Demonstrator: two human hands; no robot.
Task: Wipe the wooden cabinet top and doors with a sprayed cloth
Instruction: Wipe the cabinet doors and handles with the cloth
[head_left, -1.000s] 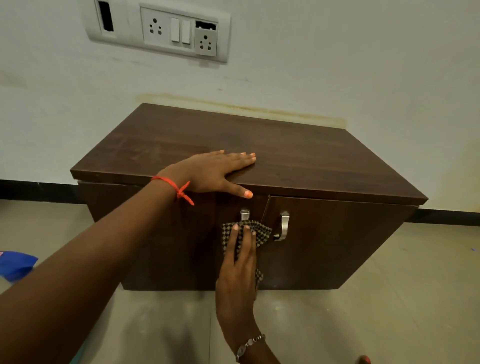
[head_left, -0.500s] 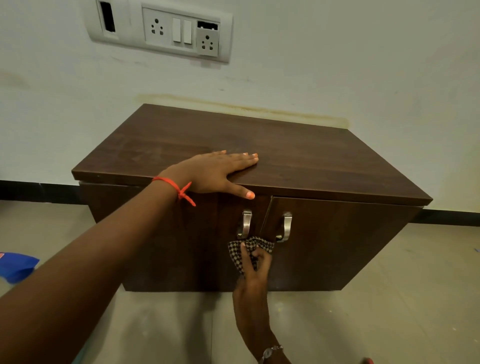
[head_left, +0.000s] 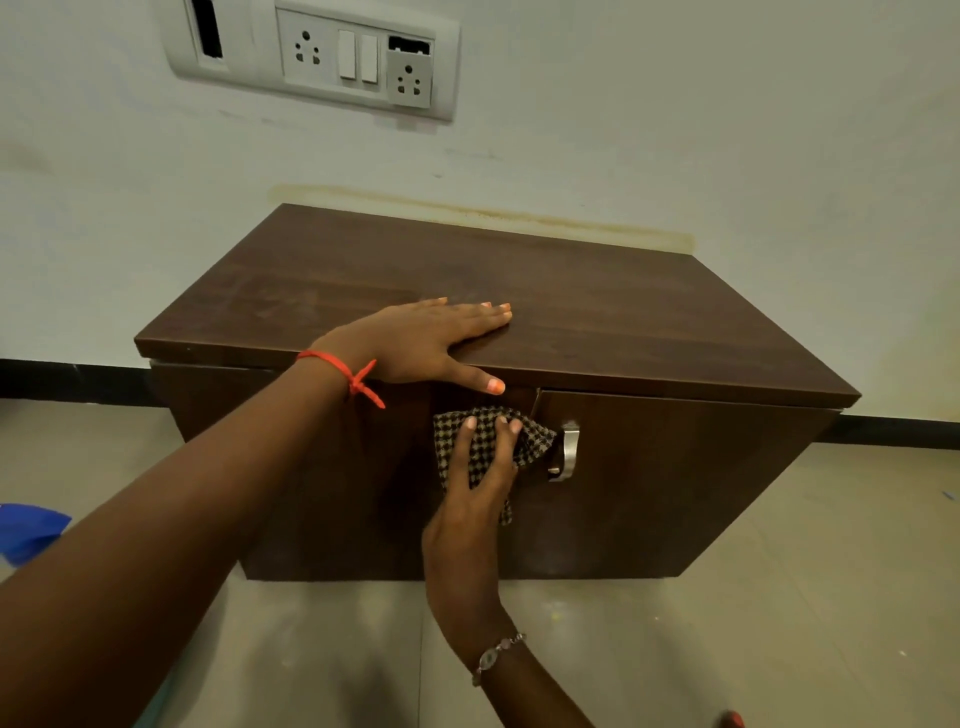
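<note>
Right hand (head_left: 483, 467) flat, fingers straight, pressing the checked cloth (head_left: 535, 441) against the left door (head_left: 363, 493) near its top, at the seam; handle (head_left: 567, 451) just right of the cloth; right door (head_left: 675, 478) lies rightward, likely the next stroke, right hand nearer; left hand (head_left: 415, 343) spread flat on the cabinet top (head_left: 623, 322), holding nothing; cabinet on the floor (head_left: 727, 649) against the wall, socket panel (head_left: 363, 57) above.

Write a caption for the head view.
Right hand presses checked cloth against cabinet door; left hand rests on cabinet top.

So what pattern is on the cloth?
Small dark-and-light checks on the cloth, seen best in the head view.
</note>
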